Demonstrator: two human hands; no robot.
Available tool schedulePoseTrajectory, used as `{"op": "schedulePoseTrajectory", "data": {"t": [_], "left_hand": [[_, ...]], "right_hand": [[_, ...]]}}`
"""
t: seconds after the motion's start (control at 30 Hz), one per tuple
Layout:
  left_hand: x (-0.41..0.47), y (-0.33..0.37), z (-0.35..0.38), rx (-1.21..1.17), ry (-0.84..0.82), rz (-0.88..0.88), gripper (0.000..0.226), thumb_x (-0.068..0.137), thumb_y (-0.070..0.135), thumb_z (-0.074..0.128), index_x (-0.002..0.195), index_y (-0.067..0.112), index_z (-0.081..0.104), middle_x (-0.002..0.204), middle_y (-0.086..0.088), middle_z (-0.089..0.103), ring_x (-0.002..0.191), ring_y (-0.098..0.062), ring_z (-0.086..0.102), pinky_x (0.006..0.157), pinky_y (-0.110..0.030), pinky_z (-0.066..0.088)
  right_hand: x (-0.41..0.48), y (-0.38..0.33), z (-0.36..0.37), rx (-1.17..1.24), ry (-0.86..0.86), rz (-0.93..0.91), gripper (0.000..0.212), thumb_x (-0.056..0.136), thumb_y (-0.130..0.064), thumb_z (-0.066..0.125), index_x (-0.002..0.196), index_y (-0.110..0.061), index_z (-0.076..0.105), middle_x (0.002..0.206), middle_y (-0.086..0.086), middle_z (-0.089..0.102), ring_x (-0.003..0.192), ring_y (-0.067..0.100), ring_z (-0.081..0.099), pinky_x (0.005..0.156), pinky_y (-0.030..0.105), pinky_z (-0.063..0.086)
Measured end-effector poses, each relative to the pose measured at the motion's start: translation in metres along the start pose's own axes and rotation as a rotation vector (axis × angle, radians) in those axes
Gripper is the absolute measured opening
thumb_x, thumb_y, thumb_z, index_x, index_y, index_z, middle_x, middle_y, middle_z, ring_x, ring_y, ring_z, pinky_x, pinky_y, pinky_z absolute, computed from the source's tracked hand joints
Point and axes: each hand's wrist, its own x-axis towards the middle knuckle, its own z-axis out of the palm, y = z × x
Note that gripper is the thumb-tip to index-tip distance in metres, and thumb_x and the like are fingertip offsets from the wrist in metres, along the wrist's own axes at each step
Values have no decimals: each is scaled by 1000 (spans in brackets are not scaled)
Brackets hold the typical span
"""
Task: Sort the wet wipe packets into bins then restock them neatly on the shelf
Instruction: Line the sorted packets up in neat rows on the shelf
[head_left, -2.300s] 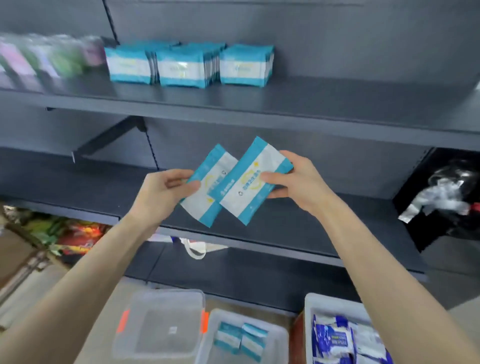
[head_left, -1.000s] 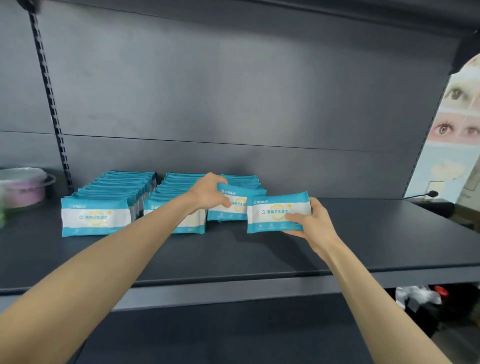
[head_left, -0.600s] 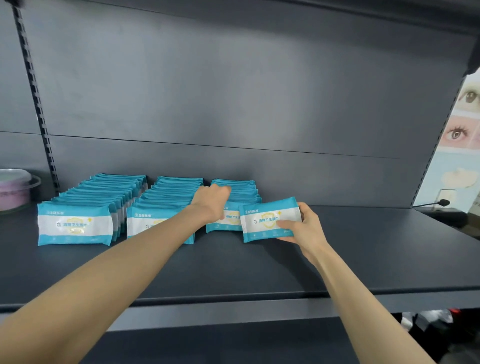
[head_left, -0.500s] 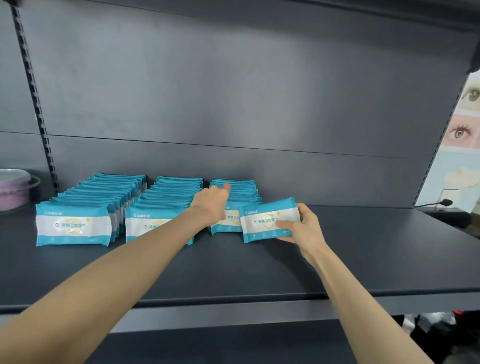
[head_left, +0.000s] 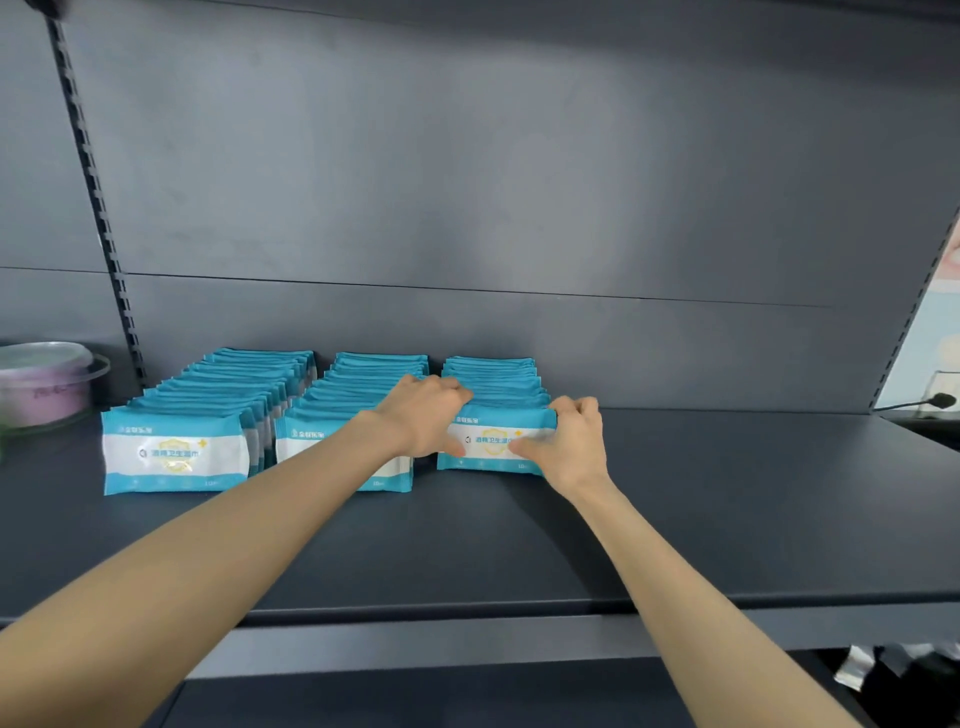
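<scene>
Dark grey metal shelf (head_left: 779, 493), front edge nearest the camera, with two bare forearms crossing it from below. Left hand (head_left: 423, 415) and right hand (head_left: 569, 441) are both on the front packet (head_left: 488, 448). The packet is teal with a white band and stands upright on its long edge, roughly midway between the shelf's front and back edges. Left hand: fingers curled over the packet's top left end, thumb pressed on the face. Right hand: fingers curled over the top right corner, thumb also on the face. Both hands grip the same packet, one at each end. It stands at the head of the right row (head_left: 493, 376), against the packets behind it. Middle row (head_left: 358, 384) is just beside it on the left, its front partly hidden by the left wrist. Left row (head_left: 179, 452) comes next and has the most packets. All three rows run back towards the shelf's back edge. Pink tub (head_left: 44, 387) with a clear lid sits near the left edge, apart from the rows. Slotted upright (head_left: 93, 208) and grey back panel (head_left: 519, 182) stand behind. Black cable (head_left: 914, 402) lies at the far right corner.
</scene>
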Motion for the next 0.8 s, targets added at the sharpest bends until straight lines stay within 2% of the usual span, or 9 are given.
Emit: {"op": "schedulePoseTrajectory", "data": {"t": [0.07,0.13,0.2,0.27,0.37,0.43,0.63,0.8], "left_hand": [[1,1,2,19,17,9,61,84,46,64,131,13,45,125,-2,52,115,-22,49,95,-37,36],[1,2,2,33,17,16,59,85,47,63,129,12,46,123,-2,52,113,-22,50,95,-36,36],[3,4,4,55,10,18,58,85,47,62,126,10,46,122,-3,53,111,-23,51,95,-35,37],[5,5,5,73,4,17,59,86,46,62,128,8,44,129,-6,50,117,-24,49,98,-35,36],[5,7,5,99,-32,15,70,89,44,58,141,4,32,149,-13,32,135,-27,35,111,-39,27],[5,8,4,110,-38,15,72,90,45,56,142,2,30,150,-14,31,136,-28,34,113,-39,26],[12,13,7,154,-40,-13,66,91,46,55,135,0,37,136,-13,44,125,-27,44,104,-39,38],[13,13,4,184,-63,-6,68,92,47,52,138,0,35,138,-13,43,129,-26,41,112,-41,26]], "right_hand": [[-1,-1,3,-76,51,-59,67,71,-29,81,123,-13,42,120,0,33,114,19,42,90,37,47],[-1,-1,3,-161,69,-159,81,72,-29,80,137,-16,32,135,2,29,120,22,37,97,39,43],[-1,1,2,-287,14,-257,89,80,-30,73,149,-20,17,151,3,17,131,25,27,105,40,36],[2,2,3,-401,-102,-319,81,91,-31,61,153,-22,9,159,1,4,142,26,12,113,42,24],[11,2,-2,-467,-262,-332,69,98,-34,49,153,-27,8,161,-2,-2,148,24,-2,118,43,8],[19,2,-6,-502,-319,-327,68,98,-37,48,153,-30,8,161,-2,0,148,23,-3,118,43,3],[32,0,-7,-549,-370,-303,66,98,-37,48,152,-34,9,161,-6,5,148,23,2,117,48,0],[30,-5,-8,-584,-384,-290,65,99,-36,46,152,-33,8,161,-5,4,148,25,3,117,49,-2]]}}
